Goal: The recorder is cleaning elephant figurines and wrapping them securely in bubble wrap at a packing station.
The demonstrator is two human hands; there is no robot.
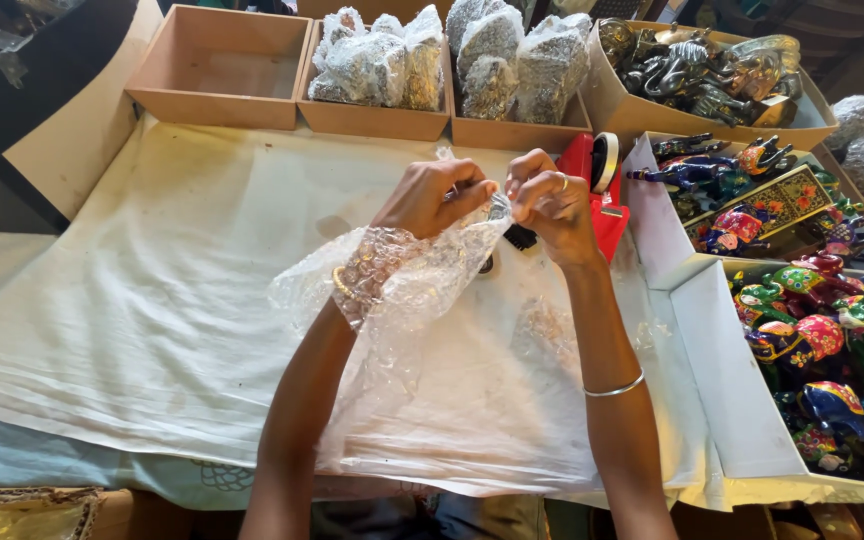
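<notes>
Bubble wrap (402,290) sheet hangs over the white cloth (152,300), pinched at its top edge by both the left hand (430,195) and right hand (552,205), red tape dispenser (597,190) just behind.

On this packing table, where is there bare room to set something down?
The white cloth lies bare left of the left hand and bubble wrap, below the empty cardboard tray. A smaller patch lies between the forearms. The right is crowded: red tape dispenser, boxes of painted figurines.
</notes>
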